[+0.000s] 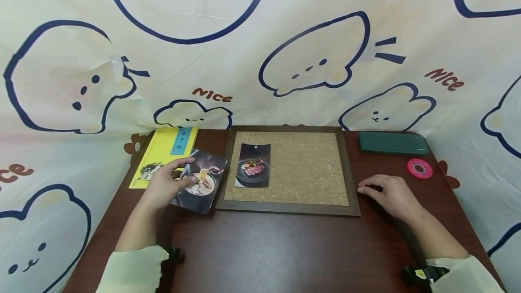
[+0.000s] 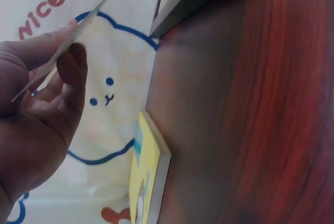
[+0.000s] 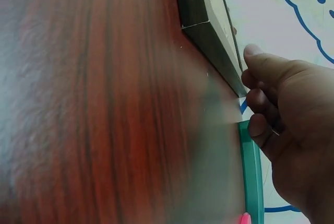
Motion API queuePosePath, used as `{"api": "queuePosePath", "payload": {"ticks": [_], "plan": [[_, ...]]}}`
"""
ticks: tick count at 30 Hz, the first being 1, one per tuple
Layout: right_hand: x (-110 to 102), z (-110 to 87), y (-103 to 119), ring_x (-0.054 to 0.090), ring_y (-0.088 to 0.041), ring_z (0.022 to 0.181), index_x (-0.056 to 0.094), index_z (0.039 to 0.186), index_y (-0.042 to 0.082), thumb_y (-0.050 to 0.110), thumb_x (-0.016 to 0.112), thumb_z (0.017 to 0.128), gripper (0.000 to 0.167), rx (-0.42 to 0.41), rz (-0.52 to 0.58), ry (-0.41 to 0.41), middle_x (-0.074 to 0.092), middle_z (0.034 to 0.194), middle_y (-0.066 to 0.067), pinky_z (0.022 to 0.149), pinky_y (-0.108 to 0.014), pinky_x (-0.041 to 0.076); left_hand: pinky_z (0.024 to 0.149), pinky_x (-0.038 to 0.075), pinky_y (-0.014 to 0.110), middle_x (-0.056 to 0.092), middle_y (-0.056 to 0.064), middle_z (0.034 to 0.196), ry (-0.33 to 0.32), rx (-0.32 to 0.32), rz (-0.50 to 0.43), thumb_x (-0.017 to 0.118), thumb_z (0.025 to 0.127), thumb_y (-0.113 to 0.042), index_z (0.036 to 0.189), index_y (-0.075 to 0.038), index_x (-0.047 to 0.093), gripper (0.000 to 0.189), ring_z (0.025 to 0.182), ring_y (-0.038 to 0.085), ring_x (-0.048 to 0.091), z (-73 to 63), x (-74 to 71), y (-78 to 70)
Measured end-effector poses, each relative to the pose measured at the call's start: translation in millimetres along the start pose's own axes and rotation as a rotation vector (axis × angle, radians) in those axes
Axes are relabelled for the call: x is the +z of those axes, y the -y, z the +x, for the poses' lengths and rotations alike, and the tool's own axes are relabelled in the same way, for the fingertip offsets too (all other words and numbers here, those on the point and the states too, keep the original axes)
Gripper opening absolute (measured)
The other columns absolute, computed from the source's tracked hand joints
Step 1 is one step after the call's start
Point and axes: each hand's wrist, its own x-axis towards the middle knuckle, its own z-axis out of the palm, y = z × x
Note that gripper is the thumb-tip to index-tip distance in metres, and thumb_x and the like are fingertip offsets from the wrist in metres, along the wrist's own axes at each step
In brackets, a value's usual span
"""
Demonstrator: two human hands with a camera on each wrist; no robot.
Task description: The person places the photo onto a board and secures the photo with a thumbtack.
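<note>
My left hand (image 1: 168,184) pinches a dark photo card (image 1: 211,166) showing a bowl of food, thumb across its front. In the left wrist view the card (image 2: 94,12) appears edge-on between thumb and fingers, raised above the table. The card overlaps the left edge of a framed cork board (image 1: 303,166) in the head view. A second photo card (image 1: 253,171), picturing meat on a dark plate, lies upright on the cork. Beside the frame's right edge is my right hand (image 1: 390,193), fingers curled and thumb near the index fingertip; I cannot tell whether they hold something small.
A yellow book (image 1: 152,153) with a blue label lies at the left, partly behind my left hand. At the back right are a dark green case (image 1: 392,143) and a round pink object (image 1: 419,168). A patterned cloth (image 1: 309,112) rises behind the table (image 1: 285,252).
</note>
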Motion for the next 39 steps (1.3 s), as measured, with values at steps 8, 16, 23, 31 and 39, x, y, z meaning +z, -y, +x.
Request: {"api": "queuePosePath", "payload": {"ticks": [8,16,23,31,39], "plan": [[2.0,8.7,1.0,0.073,-0.025,0.095,0.080,0.110,0.015,0.009,0.076,0.094,0.017,0.039,0.011,-0.008,0.077,0.105,-0.004,0.082,-0.053,0.058,0.090,0.054,0.040,0.046,0.017,0.155,-0.022,0.068,0.014,0.079,0.094,-0.027,0.149,-0.023,0.057,0.060,0.125,0.039,0.052,11.3,18.3,-8.7],[10.8,18.3,4.7,0.073,-0.025,0.094,0.081,0.104,0.018,0.007,0.077,0.092,0.017,0.042,0.033,-0.063,0.077,0.103,-0.002,0.080,-0.053,0.058,0.090,0.051,0.045,0.058,0.019,0.139,-0.028,0.089,-0.004,0.075,0.096,-0.026,0.148,-0.023,0.058,0.055,0.113,0.034,0.055,18.3,34.4,-18.1],[17.0,26.1,7.0,0.073,-0.020,0.093,0.081,0.099,0.018,0.008,0.082,0.089,0.015,0.035,0.029,-0.114,0.078,0.099,0.001,0.078,-0.049,0.057,0.102,0.047,0.051,0.051,0.009,0.154,-0.013,0.074,-0.050,0.071,0.098,-0.022,0.146,-0.027,0.059,0.049,0.127,0.033,0.052,25.2,45.8,-24.8],[20.9,33.7,12.1,0.074,-0.027,0.096,0.082,0.105,0.015,0.009,0.077,0.094,0.013,0.112,0.061,-0.153,0.079,0.104,-0.007,0.077,-0.051,0.057,0.114,0.037,0.059,0.046,0.010,0.160,0.006,0.095,-0.055,0.066,0.101,-0.019,0.147,-0.024,0.059,0.046,0.148,0.037,0.039,32.7,56.2,-32.8],[23.2,42.9,17.4,0.069,-0.020,0.085,0.082,0.104,0.016,0.013,0.076,0.095,0.011,0.176,0.087,-0.148,0.079,0.103,-0.007,0.068,-0.037,0.054,0.099,0.051,0.050,0.048,0.009,0.158,0.007,0.145,-0.012,0.067,0.101,-0.018,0.148,-0.028,0.058,0.049,0.134,0.034,0.051,42.4,68.5,-46.2]]}}
